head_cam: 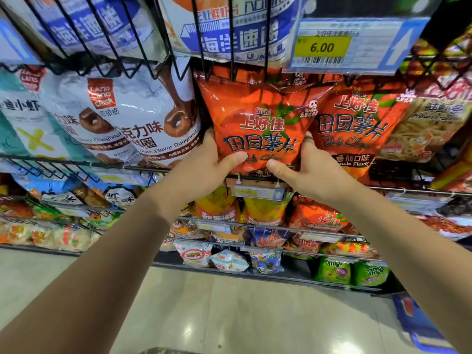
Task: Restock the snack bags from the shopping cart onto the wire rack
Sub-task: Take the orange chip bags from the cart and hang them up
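Both the left hand [201, 162] and the right hand [304, 164] are clamped on one orange potato-chip bag [258, 118] at the centre of the frame, each gripping a lower side edge with the thumb laid across the front. The bag stands upright in the wire rack [76, 166], its lower end at the front rail, just beside a matching orange bag [357, 123] on its right and a white doughnut bag [143, 118] on its left. A yellow 6.00 price tag [321, 47] hangs in the upper right of the frame.
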`<state>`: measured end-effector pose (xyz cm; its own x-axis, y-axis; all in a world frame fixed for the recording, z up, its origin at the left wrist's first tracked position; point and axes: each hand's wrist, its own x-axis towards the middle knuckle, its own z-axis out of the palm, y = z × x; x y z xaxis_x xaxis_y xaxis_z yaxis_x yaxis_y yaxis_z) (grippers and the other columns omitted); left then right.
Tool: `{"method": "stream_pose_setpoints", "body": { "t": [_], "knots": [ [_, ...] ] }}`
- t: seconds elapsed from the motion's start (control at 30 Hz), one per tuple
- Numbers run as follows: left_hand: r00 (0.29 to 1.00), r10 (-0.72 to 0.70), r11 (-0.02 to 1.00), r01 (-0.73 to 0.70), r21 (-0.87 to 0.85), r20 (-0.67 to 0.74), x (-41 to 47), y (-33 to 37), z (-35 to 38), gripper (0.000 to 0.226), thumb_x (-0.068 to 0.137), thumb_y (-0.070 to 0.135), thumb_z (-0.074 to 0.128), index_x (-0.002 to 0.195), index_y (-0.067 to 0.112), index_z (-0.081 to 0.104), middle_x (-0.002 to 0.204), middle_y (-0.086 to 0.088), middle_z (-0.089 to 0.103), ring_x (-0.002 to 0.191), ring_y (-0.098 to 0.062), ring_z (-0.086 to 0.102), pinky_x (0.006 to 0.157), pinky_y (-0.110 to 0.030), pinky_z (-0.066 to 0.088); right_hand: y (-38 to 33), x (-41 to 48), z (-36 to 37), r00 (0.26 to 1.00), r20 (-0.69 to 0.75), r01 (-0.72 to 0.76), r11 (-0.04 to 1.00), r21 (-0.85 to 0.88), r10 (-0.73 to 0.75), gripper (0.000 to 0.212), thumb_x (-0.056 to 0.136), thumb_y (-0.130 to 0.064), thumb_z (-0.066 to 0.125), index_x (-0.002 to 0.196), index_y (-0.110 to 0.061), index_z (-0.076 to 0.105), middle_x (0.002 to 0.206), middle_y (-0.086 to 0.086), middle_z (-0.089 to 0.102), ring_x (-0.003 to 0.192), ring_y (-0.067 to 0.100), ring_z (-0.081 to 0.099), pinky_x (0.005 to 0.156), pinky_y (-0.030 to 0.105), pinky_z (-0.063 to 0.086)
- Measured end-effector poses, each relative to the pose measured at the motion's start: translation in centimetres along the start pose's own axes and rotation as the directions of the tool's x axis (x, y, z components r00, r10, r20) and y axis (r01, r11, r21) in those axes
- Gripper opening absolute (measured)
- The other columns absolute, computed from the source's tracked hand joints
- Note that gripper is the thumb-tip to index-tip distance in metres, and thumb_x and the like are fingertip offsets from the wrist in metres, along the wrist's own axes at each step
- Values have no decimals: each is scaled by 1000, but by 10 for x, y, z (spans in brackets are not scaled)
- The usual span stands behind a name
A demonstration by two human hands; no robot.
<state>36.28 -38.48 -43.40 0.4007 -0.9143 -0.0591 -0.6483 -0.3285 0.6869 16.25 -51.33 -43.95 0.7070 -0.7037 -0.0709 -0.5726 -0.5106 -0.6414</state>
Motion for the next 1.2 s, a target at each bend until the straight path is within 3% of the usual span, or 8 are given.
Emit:
{"method": "stream_pose_setpoints", "body": {
  "t": [0.13,0.23,0.43,0.67,0.8,0.97,1.1,1.2],
  "knots": [
    [995,-27,999,25,30,92,7,-8,-4,93,91,72,51,161,25,13,154,4,47,136,-19,50,115,-45,42,-1,3,2,998,51,23,998,-54,-20,73,95,-60,55,151,-17,33,122,-5,46,99,20,54,84,26,38],
    [989,-69,996,62,57,132,10,-5,-6,85,99,60,52,163,23,10,155,5,44,134,-19,50,114,-39,41,-1,4,2,998,54,39,997,-59,-36,70,96,-60,54,150,-19,36,140,3,46,113,28,59,87,27,40],
    [994,-93,993,89,72,53,-3,5,-1,73,100,55,55,157,21,27,147,3,51,131,-20,52,106,-37,44,1,-1,3,999,53,7,999,-34,-5,86,91,-67,55,151,-13,25,112,-4,57,94,17,57,82,30,45],
    [975,-131,974,160,163,-178,-45,30,8,48,99,43,63,134,13,48,126,-6,60,115,-27,59,85,-35,44,-5,-24,0,998,-26,-60,980,-188,56,76,86,-81,51,126,-17,45,115,4,65,105,30,66,81,42,54],
    [980,-111,941,157,300,-164,-72,58,0,50,96,50,63,134,18,53,129,-3,58,120,-27,59,96,-48,53,-10,-52,-17,999,-31,17,976,-217,-25,69,91,-68,59,136,-17,45,125,4,63,112,27,63,83,41,55],
    [987,40,887,38,460,-159,-120,121,-13,57,98,44,63,149,25,47,146,1,46,135,-21,47,104,-43,49,-28,-108,-58,984,-52,145,939,-311,-169,79,94,-56,62,157,-23,29,133,5,57,120,27,58,90,42,55],
    [985,137,818,-54,573,-103,-152,179,-22,63,95,41,65,152,25,43,152,-2,40,140,-26,38,113,-45,39,-44,-157,-100,961,-102,202,903,-380,-258,75,89,-46,74,153,-20,44,128,10,58,109,34,60,80,41,51],
    [975,209,774,-121,622,-71,-172,221,-26,66,97,43,64,156,28,36,158,0,32,147,-25,30,119,-44,31,-53,-194,-132,939,-170,204,880,-429,-300,73,83,-39,82,146,-17,53,135,14,57,117,38,60,88,46,54]
  ]
}}
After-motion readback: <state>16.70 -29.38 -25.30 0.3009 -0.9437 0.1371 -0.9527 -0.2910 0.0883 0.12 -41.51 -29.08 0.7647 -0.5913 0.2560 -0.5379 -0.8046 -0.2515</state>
